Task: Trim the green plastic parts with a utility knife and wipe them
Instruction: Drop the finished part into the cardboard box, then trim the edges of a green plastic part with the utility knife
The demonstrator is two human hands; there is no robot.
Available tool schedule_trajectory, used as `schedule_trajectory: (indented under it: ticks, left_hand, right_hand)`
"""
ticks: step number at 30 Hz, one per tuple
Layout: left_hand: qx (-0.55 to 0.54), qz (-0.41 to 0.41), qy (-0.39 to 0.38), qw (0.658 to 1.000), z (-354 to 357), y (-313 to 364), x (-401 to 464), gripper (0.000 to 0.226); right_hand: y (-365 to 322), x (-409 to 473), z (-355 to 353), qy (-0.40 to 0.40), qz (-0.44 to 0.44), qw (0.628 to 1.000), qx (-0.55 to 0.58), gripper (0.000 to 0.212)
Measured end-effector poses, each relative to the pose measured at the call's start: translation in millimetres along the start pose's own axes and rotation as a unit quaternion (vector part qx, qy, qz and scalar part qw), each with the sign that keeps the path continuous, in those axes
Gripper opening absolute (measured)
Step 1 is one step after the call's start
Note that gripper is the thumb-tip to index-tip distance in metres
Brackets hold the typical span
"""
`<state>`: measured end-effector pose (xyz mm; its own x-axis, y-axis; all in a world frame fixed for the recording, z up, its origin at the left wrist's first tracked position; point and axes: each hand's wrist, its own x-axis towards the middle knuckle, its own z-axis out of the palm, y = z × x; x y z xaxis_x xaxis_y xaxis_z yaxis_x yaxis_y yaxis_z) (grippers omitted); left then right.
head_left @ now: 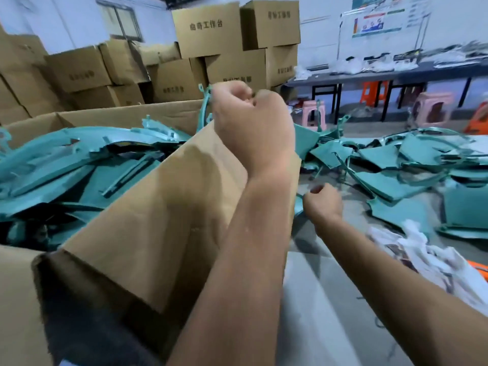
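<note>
The left hand (253, 122) is raised with its fingers (232, 92) curled tight, and a thin green plastic part (204, 107) stands just behind them, though I cannot tell whether they grip it. The right hand (323, 202) sits lower with its fingers (318, 188) curled in, and what they hold, if anything, is hidden. To the left of the left fingers an open cardboard box (148, 196) is heaped with green parts (66, 165), and beyond the right fingers more green pieces (396, 165) lie scattered on the counter (317, 299)
</note>
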<state>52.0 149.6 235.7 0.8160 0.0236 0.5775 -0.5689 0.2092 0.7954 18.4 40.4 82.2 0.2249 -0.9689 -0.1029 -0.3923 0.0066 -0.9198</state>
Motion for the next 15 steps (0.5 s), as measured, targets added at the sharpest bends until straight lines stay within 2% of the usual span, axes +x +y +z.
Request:
schedule_trajectory:
  ticks: [1,2,3,5,7,9,13,15]
  left_hand:
    - [0.036,0.023,-0.052,0.998,5,-3,-14,0.020]
    - [0.088,0.029,-0.135,0.986,9,-15,-27,0.020]
    - [0.157,0.029,-0.214,0.964,13,-32,-41,0.019]
    - [0.247,-0.040,-0.302,0.920,19,-69,-61,0.020]
    - [0.286,-0.125,-0.320,0.895,17,-108,-68,0.026]
    - [0.314,-0.151,-0.332,0.877,9,-137,-76,0.026]
    - [0.369,-0.150,-0.357,0.845,2,-174,-103,0.027]
    - [0.318,-0.180,-0.374,0.853,9,-180,-117,0.027]
  right_hand:
    - [10,3,3,-0.027,0.012,0.999,-0.027,0.028]
    - [15,2,6,-0.053,0.028,0.998,-0.025,0.034]
    - [20,2,11,-0.072,0.046,0.996,0.012,0.034]
    - [27,2,17,-0.100,0.098,0.983,0.123,0.014]
    - [35,4,22,-0.128,0.124,0.964,0.196,0.024]
    - [39,7,23,-0.151,0.115,0.953,0.236,0.026]
    - [45,19,5,-0.099,0.097,0.949,0.282,0.013]
    - [50,29,-14,-0.074,0.053,0.959,0.268,0.011]
